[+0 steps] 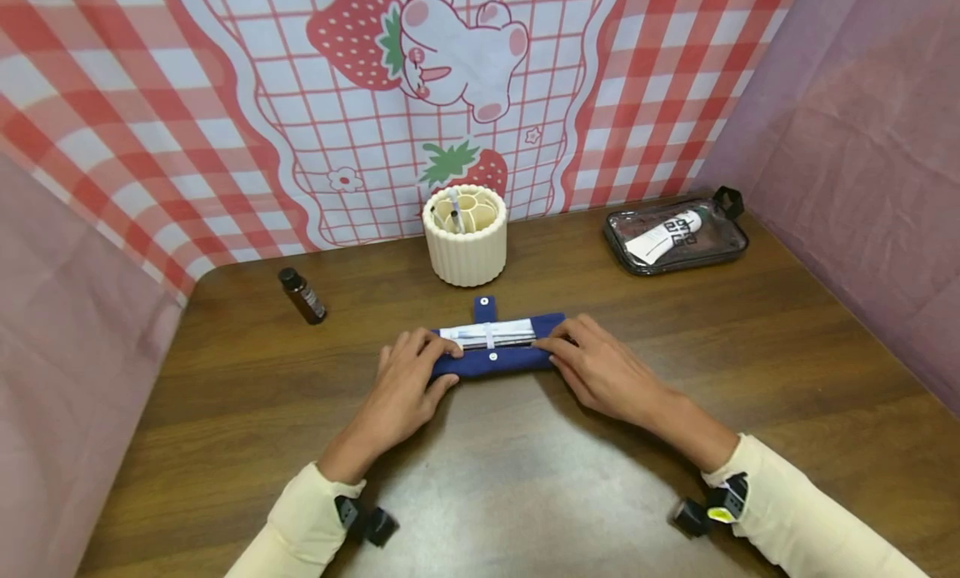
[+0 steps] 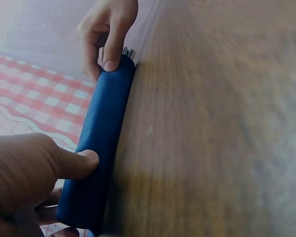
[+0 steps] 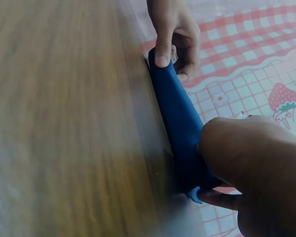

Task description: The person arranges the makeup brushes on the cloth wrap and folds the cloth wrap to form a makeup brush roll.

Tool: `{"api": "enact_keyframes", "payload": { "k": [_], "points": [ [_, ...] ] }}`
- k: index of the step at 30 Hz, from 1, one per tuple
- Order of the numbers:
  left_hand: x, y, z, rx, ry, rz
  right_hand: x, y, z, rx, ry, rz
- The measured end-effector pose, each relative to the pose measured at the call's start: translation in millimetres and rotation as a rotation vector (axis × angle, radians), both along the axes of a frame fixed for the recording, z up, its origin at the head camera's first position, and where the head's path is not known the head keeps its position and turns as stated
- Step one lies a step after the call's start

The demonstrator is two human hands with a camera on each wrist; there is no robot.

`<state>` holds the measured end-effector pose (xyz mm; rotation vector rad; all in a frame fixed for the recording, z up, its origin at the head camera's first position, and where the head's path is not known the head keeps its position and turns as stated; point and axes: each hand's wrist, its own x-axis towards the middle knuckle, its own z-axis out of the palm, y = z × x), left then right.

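A dark blue fabric roll-up case lies partly rolled across the table in the head view, its snap tab pointing away from me. White and dark slender items show in its opening under a narrow pale band. My left hand grips the left end, thumb on the near side and fingers over the far side. At the right end, my right hand pinches the case between thumb and fingers. Metal tips poke out there in the left wrist view.
Behind the case stands a ribbed cream holder with a few slim items inside. A small dark bottle lies at the back left. At the back right is a clear black-edged pouch holding a white tube. A patterned cloth hangs behind.
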<state>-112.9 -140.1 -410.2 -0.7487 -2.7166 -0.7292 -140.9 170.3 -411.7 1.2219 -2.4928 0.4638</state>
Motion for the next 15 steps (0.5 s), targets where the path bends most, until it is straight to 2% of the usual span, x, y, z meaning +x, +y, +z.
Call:
{"api": "enact_keyframes", "payload": {
  "k": [7, 15],
  "points": [
    [-2.9, -0.3, 0.3, -0.020, 0.039, 0.001, -6.7, -2.3, -1.5, -0.034, -0.012, 0.006],
    [-6.8, 2.7, 2.0, -0.011, 0.041, -0.023, -14.7, -6.4, 0.7, -0.065, -0.031, 0.043]
  ]
}}
